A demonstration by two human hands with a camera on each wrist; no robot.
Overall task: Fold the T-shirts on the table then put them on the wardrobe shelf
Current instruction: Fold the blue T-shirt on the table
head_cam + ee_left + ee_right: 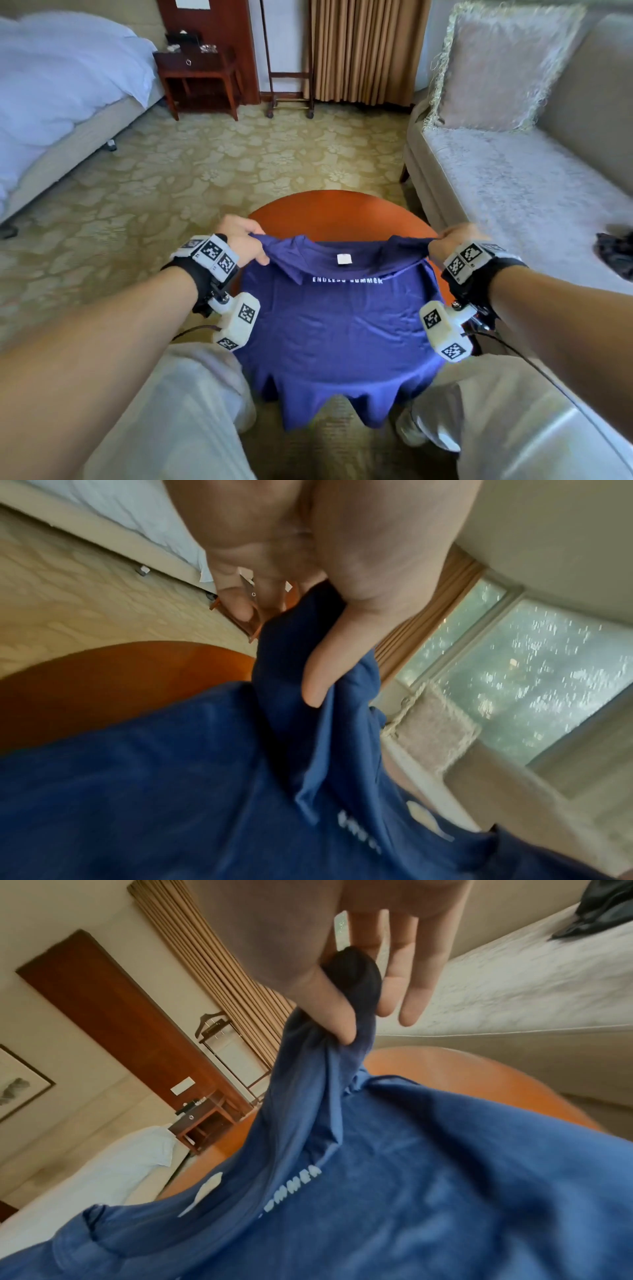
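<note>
A blue T-shirt (335,329) with white lettering lies spread over a small round orange table (329,212), its hem hanging off the near edge. My left hand (245,241) pinches the shirt's left shoulder and lifts it off the table. My right hand (450,240) pinches the right shoulder the same way. In the left wrist view the thumb (329,674) presses on the blue T-shirt (171,791). In the right wrist view the thumb (329,1010) pinches a bunch of the blue T-shirt (428,1191) while the other fingers hang straight. The collar edge is raised between both hands.
A pale sofa (520,192) with a fringed cushion (496,68) stands right of the table; a dark garment (616,253) lies on its seat. A bed (61,89) is at the left, a wooden nightstand (200,82) and curtains (363,48) at the back. Patterned carpet surrounds the table.
</note>
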